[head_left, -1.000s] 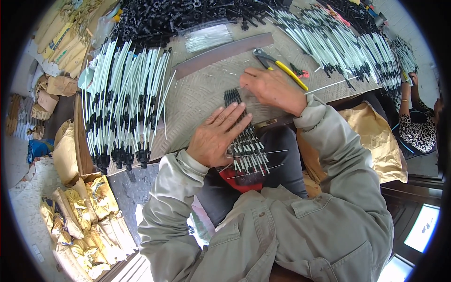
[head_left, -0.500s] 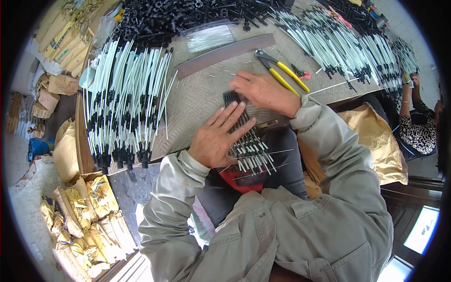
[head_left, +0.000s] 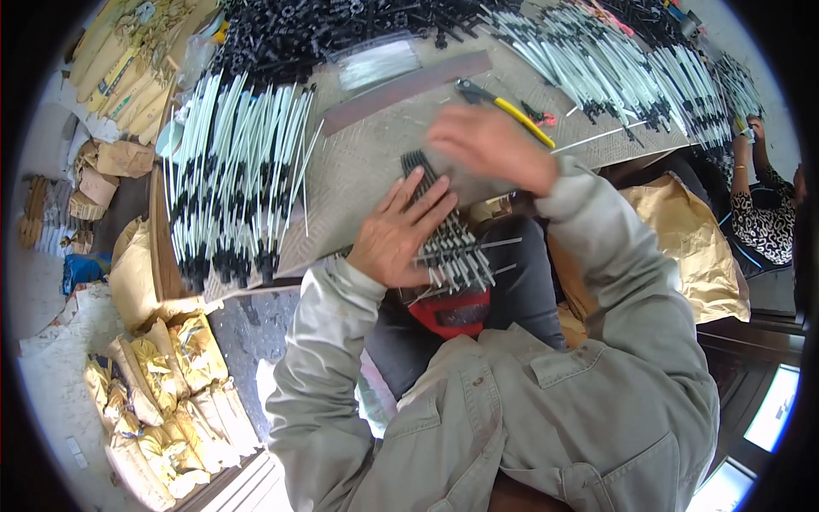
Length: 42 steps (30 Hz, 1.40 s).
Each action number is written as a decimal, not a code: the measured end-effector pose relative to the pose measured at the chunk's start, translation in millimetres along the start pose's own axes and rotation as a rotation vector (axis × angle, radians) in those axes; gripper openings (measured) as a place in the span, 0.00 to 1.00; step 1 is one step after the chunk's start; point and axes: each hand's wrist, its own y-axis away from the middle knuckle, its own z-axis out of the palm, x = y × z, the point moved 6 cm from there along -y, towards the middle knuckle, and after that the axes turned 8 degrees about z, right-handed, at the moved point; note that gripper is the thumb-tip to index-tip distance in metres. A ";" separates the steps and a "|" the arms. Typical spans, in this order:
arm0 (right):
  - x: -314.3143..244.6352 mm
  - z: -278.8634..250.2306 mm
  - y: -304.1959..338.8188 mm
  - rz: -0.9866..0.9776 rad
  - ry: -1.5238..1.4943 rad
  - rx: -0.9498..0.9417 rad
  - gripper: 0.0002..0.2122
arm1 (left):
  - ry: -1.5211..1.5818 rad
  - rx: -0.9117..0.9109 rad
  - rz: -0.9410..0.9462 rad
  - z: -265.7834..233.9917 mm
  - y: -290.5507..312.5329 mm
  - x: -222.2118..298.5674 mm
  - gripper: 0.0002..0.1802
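The left hand (head_left: pixel 397 232) lies flat and open, fingers spread, pressing down on a row of thin grey metal rods with black plastic ends (head_left: pixel 444 239) laid side by side at the near edge of the woven grey worktable (head_left: pixel 358 162), partly overhanging the lap. The right hand (head_left: pixel 488 147) hovers blurred just above the far end of the row; I cannot tell whether it is open or pinching something.

The rods look light, stiff and smooth, likely to roll or fan apart if the pressing palm lifts. They would best be gathered across the middle of the row, or pinched at the black ends, which should slip less than the bare metal. Their near tips splay out unevenly.

Yellow-handled pliers (head_left: pixel 503 107) lie just beyond the right hand. Bundles of white tubes with black tips (head_left: pixel 235 179) lie to the left.
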 end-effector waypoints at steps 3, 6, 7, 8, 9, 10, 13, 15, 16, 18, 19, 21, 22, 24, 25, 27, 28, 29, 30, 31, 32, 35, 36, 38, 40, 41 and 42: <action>-51.2 -65.8 20.8 0.310 -0.893 -0.080 0.09 | -0.047 0.011 0.010 -2.1 0.5 -1.1 0.48; -113.4 -81.9 46.5 -0.137 -0.280 -0.149 0.16 | -0.046 0.079 -0.008 -1.1 -0.8 0.5 0.44; -134.2 -75.8 50.5 -0.199 0.006 -0.130 0.17 | -0.054 0.080 -0.014 -1.2 0.0 1.7 0.44; -141.5 -69.2 51.5 -0.209 0.008 -0.124 0.17 | -0.058 0.083 -0.008 0.6 0.9 1.0 0.42; -142.4 -55.1 52.6 -0.157 0.183 -0.147 0.17 | -0.064 0.087 -0.004 1.7 2.4 0.3 0.40; -141.2 -40.8 55.1 -0.107 0.354 -0.168 0.17 | -0.077 0.116 -0.011 1.5 6.7 -0.2 0.43; -129.7 -9.6 60.6 -0.104 0.473 -0.170 0.14 | -0.072 0.163 -0.015 9.6 8.8 -4.1 0.43; -126.8 -7.5 63.2 -0.184 0.419 -0.115 0.10 | -0.039 0.209 0.010 5.0 7.4 0.0 0.43; -128.5 -10.8 60.2 -0.162 0.366 -0.118 0.09 | -0.060 0.172 -0.016 14.2 8.9 -4.1 0.43; -132.6 -18.6 55.1 -0.087 0.212 -0.120 0.05 | -0.068 0.157 -0.031 19.9 10.6 -5.0 0.44; -136.5 -24.5 51.9 -0.092 0.209 -0.123 0.05 | -0.069 0.159 -0.037 17.8 11.9 -1.4 0.44; -135.8 -41.3 41.5 -0.044 0.088 -0.035 0.04 | -0.087 0.156 -0.096 15.1 14.4 0.7 0.47; -127.3 -42.9 34.7 -0.015 0.068 -0.056 0.04 | -0.067 0.177 -0.132 4.9 13.0 6.6 0.47; -119.4 -46.9 29.7 -0.010 0.086 -0.041 0.03 | -0.072 0.218 -0.139 13.3 11.0 3.9 0.46; -117.5 -48.8 27.4 -0.013 0.094 -0.027 0.03 | -0.081 0.258 -0.160 12.0 10.5 3.1 0.45; -121.0 -53.0 27.6 -0.058 0.109 -0.032 0.03 | -0.076 0.269 -0.156 13.0 10.8 -1.2 0.44; -121.4 -61.1 32.7 -0.081 0.128 0.098 0.06 | -0.067 0.274 -0.146 13.3 10.3 -1.1 0.43; -121.1 -68.5 40.0 -0.104 0.149 0.228 0.09 | -0.052 0.266 -0.139 14.2 11.1 -1.9 0.43; -112.7 -64.3 54.4 -0.086 0.151 0.225 0.09 | -0.093 0.256 -0.149 13.5 13.8 -3.9 0.42; -93.4 -69.9 81.4 0.018 -0.059 0.387 0.14 | -0.132 0.251 -0.146 9.8 11.9 -3.3 0.41; -71.4 -69.9 111.3 0.123 -0.261 0.551 0.20 | -0.104 0.281 -0.170 5.6 8.6 -1.3 0.39; -51.6 -9.6 124.6 0.358 -0.104 0.193 0.39 | -0.116 0.254 -0.128 0.2 1.4 -1.1 0.39; -48.9 6.6 119.2 0.349 -0.172 0.118 0.43 | -0.065 0.298 -0.135 -2.9 -1.9 2.0 0.39; -44.0 19.1 107.2 0.453 -0.383 0.032 0.48 | -0.025 0.304 -0.103 0.3 -5.4 4.9 0.38; -46.6 22.9 83.9 0.434 -0.862 0.042 0.42 | 0.036 0.255 -0.103 9.5 0.7 -5.0 0.36; -59.2 13.9 65.5 0.285 -0.804 0.043 0.37 | 0.067 0.195 -0.112 19.0 13.4 -15.1 0.33; -57.4 22.4 59.0 0.205 -0.879 -0.006 0.31 | 0.098 0.250 -0.077 12.2 9.8 -8.4 0.30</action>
